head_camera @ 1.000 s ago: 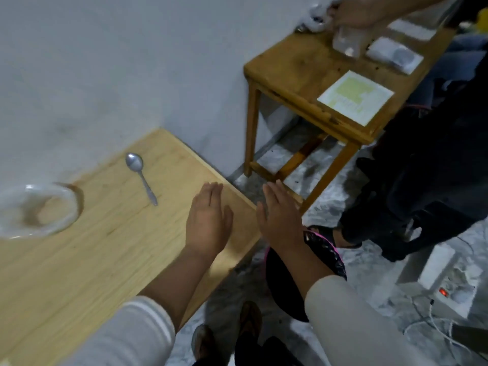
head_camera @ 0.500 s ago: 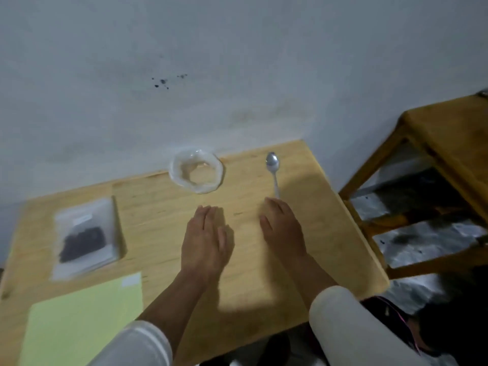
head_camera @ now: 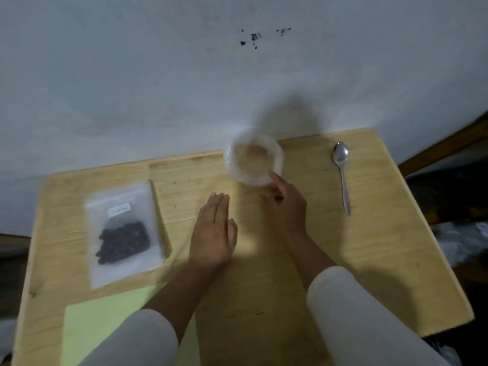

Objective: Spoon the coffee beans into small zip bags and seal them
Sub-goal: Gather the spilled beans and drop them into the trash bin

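Pale wooden table [head_camera: 330,247], light grain, rectangular, pushed against a flat grey-white wall [head_camera: 132,75] with a few dark specks high up.

Left side of table: clear plastic zip bag [head_camera: 122,235], flat, rectangular, small white label near its top, dark coffee beans [head_camera: 122,243] clumped in its lower half. Pale green paper sheet [head_camera: 105,326] at the near-left edge, just below the bag, partly under the left sleeve.

Far edge, centre: clear bowl [head_camera: 254,160], faceted rim, blurred; contents can't be made out. Metal spoon [head_camera: 342,175] well right of the bowl, bowl end toward the wall, handle toward the person, lying flat.

Left hand [head_camera: 213,235]: flat, palm down, fingers straight and together, on or just over bare wood between bag and bowl. Holds nothing.

Right hand [head_camera: 286,204]: at the bowl's near rim, one finger reaching up against the rim, other fingers loosely curled beneath. Can't tell if it actually grips the bowl; blur hides contact.

Both forearms bare, white sleeves [head_camera: 369,320] pushed up, soft fabric.

Dark wooden furniture edge [head_camera: 446,146] at far right.
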Motion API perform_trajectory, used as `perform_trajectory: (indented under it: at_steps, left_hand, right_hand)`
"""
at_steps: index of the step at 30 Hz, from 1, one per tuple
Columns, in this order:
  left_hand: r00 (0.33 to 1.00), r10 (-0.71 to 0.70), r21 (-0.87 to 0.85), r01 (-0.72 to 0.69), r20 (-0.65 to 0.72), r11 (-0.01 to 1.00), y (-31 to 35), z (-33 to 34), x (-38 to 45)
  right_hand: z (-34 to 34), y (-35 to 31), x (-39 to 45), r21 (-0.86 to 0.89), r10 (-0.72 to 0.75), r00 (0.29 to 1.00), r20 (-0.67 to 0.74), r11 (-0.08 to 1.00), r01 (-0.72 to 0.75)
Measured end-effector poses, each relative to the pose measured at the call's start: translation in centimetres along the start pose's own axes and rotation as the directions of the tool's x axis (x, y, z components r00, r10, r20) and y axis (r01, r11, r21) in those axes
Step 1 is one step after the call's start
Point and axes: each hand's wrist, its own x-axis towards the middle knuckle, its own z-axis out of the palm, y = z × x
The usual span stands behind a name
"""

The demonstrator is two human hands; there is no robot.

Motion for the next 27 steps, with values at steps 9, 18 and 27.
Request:
perform_trajectory:
  at_steps: [9, 18, 27]
  left_hand:
    - [0.996, 0.072, -0.034, -0.074, -0.050, 0.997, -1.0, 1.1, 0.1]
    - [1.000, 0.030, -0.105, -0.031, -0.008, 0.994, -1.0, 0.4, 0.1]
    - [0.957, 0.280, -0.128, -0.269, 0.080, 0.955, 4.7, 1.9, -0.9]
  right_hand:
    - [1.9, 0.0, 1.6, -0.079, 0.027, 0.995, -0.097, 0.996, -0.035]
    - [-0.1, 0.2, -0.7, 0.025, 0.107, 0.970, -0.218, 0.994, -0.104]
    - [-8.7, 3.4, -6.8, 0.092, 0.190, 0.873, -0.450, 0.982, -0.166]
